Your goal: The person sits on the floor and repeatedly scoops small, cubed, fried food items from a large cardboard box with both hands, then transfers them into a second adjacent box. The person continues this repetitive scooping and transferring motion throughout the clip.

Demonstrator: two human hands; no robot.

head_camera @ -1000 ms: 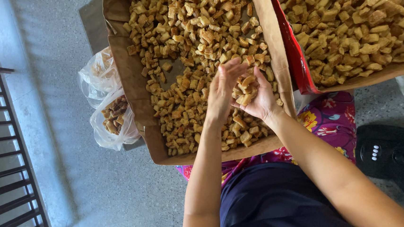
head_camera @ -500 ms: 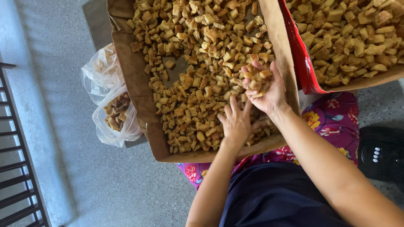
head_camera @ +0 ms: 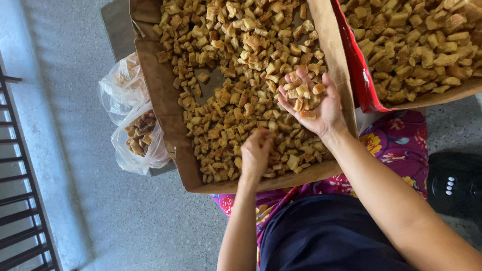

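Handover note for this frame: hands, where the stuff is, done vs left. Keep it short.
Left hand: fingers curled down into the fried pieces near the front of the brown cardboard tray, grip hidden.
Right hand: palm up, open, cupping a small heap of pieces over the tray.
Second, red-edged tray to the right, also full.
Two clear plastic bags left of the tray, part-filled.
Done: some pieces bagged. Left: both trays mostly full.

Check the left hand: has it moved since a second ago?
Yes. The left hand has dropped away from the right hand, toward the near edge of the brown cardboard box, fingers down among the pieces.
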